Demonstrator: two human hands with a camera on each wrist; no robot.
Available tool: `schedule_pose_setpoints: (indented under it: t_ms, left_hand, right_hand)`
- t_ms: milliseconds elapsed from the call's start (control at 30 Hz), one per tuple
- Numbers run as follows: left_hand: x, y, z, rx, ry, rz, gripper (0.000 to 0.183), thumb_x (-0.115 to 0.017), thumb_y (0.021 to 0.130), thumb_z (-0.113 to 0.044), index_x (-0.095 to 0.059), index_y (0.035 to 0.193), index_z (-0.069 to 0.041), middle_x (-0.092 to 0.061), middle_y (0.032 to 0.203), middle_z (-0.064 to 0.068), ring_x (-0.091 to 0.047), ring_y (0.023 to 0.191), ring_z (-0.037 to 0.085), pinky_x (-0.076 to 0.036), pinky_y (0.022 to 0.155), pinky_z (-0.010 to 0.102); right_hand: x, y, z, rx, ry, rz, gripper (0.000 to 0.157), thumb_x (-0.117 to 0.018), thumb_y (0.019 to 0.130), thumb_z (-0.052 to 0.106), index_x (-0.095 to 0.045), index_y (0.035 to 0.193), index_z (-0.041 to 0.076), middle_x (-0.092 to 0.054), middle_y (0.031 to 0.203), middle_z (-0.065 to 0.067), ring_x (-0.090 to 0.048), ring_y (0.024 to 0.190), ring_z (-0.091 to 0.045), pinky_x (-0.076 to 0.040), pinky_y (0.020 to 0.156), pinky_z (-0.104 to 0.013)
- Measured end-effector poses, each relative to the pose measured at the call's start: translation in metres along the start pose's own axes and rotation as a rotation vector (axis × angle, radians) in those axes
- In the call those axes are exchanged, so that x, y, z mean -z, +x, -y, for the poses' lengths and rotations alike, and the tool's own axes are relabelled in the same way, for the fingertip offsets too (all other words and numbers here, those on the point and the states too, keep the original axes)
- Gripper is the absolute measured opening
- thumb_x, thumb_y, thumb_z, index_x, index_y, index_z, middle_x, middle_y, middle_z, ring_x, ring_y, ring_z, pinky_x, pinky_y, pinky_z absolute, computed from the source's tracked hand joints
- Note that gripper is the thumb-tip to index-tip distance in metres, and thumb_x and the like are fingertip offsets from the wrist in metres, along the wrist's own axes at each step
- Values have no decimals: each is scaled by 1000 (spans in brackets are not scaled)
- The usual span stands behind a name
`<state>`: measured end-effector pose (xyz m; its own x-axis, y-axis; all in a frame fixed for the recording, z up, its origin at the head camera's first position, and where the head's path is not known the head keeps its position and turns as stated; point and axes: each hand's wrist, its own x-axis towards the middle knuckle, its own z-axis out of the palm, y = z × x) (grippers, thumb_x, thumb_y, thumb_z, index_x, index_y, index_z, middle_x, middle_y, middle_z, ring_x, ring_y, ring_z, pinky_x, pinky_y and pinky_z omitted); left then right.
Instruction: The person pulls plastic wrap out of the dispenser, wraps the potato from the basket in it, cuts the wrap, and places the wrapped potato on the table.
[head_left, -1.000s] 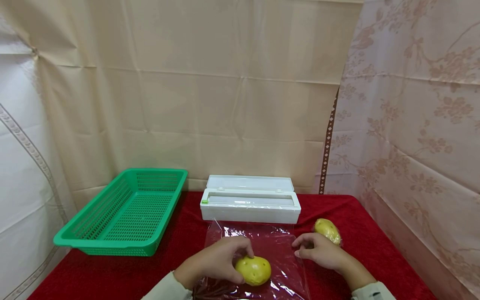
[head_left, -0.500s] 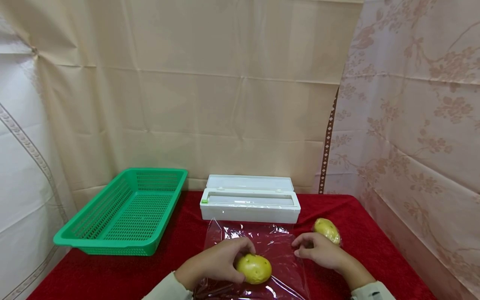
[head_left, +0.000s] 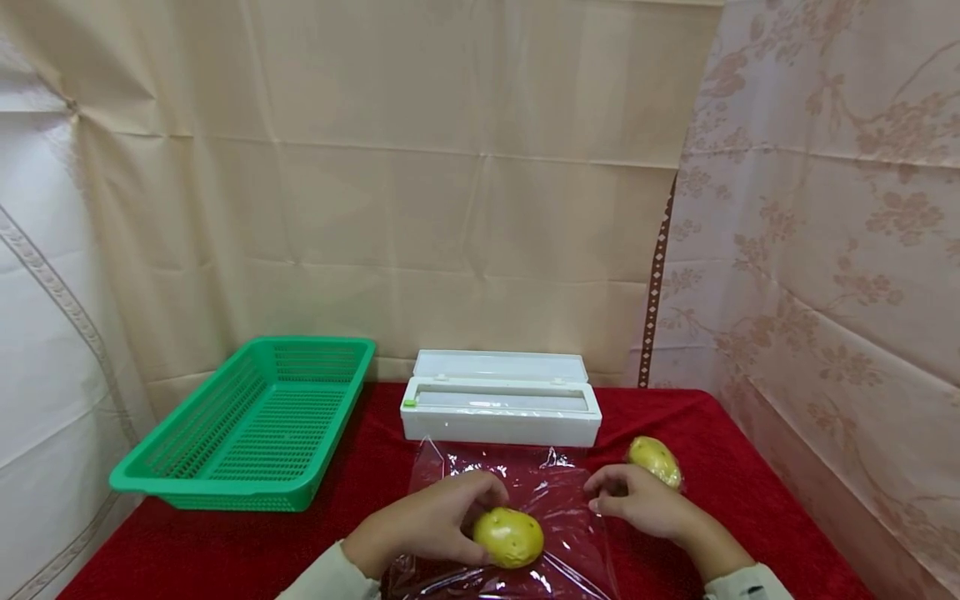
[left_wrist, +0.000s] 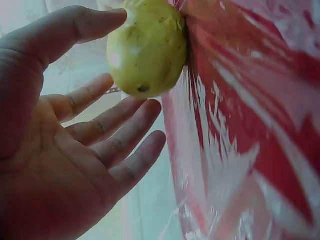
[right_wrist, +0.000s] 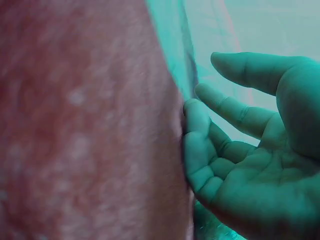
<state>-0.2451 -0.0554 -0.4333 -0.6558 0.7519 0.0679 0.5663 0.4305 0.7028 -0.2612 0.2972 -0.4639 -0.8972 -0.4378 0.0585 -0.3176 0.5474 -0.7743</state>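
The smooth, oval yellow potato [head_left: 511, 538] has edged slightly rightward over the crinkled, glossy clear film [head_left: 573, 517] since a second ago. The left hand [head_left: 438, 518] spreads loosely beside it, fingers apart, without a grip. The right hand [head_left: 641, 502], loosely curled and holding nothing, rests on plush red cloth [head_left: 720, 442], near a film-wrapped potato [head_left: 654, 462].

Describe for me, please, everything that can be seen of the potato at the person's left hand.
The potato is a plump oval, yellow and mostly smooth with a slight shine, dotted with small dark spots. It looks whole and lies on clear plastic film, nearer the person than the white box. The left hand holds it around its left end; how firmly is unclear.
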Motion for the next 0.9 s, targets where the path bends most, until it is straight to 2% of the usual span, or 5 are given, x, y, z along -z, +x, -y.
schedule_pose_setpoints:
  t_ms: [267,533,633,767,900]
  left_hand:
    - [17,-30,4,54,129,-20,40,-89,78,-26,-66,110,-22,-66,106,-10,-63,98,4,-55,88,27]
    - [19,-56,9,-6,201,90,20,-85,83,-28,-71,97,-27,-61,89,-17,-58,76,-5,-51,66,16]
    - [16,-62,9,-48,206,145,11,-83,85,-28,-73,90,-27,-63,82,-20,-58,68,-8,-51,61,15]
    - [15,-69,9,7,122,216,9,-82,87,-33,-74,88,-28,-66,74,-22,-59,62,-6,-54,58,19]
    - [16,-76,11,64,107,231,10,-82,87,-35,-74,90,-30,-67,73,-23,-60,61,-4,-55,58,21]
  right_hand:
    - [3,-12,35,62,-123,44,17,-78,90,23,-72,101,11,-67,86,7,-61,78,-4,-51,69,-24]
    - [-6,-29,74,182,-206,175,15,-82,88,27,-71,98,24,-65,88,17,-59,77,2,-52,66,-22]
    - [-14,-39,78,121,-133,285,15,-83,87,30,-71,95,26,-66,84,16,-60,73,-1,-53,63,-23]
    - [-23,-49,73,18,-32,398,14,-83,86,33,-72,93,28,-69,80,13,-61,68,-5,-54,59,-24]
    - [-30,-52,65,47,-76,427,12,-81,88,36,-72,92,31,-67,77,18,-59,66,0,-53,58,-23]
